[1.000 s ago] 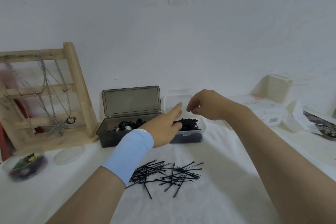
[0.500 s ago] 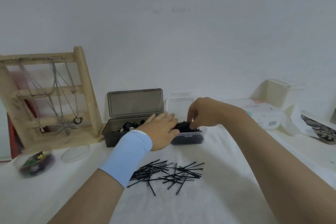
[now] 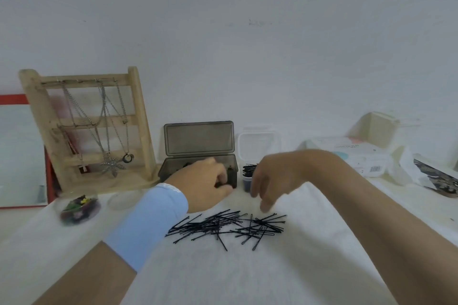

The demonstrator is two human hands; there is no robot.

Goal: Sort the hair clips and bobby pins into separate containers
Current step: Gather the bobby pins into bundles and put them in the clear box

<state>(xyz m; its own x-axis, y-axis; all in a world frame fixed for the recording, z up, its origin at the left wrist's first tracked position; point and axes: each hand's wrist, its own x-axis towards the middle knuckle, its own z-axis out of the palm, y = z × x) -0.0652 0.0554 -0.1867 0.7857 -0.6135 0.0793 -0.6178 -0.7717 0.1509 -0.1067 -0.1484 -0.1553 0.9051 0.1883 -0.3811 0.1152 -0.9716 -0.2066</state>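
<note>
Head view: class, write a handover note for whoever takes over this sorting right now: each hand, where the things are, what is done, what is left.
Left hand: fingers curled at the front of the grey box, lid open; whether they hold anything is unclear.
Right hand: open, nothing seen in it, fingers hanging above the loose bobby pins on the cloth.
Clear container, right of the grey box: holds bobby pins.
Done: some pins are in the container.
Left: the loose pile.
</note>
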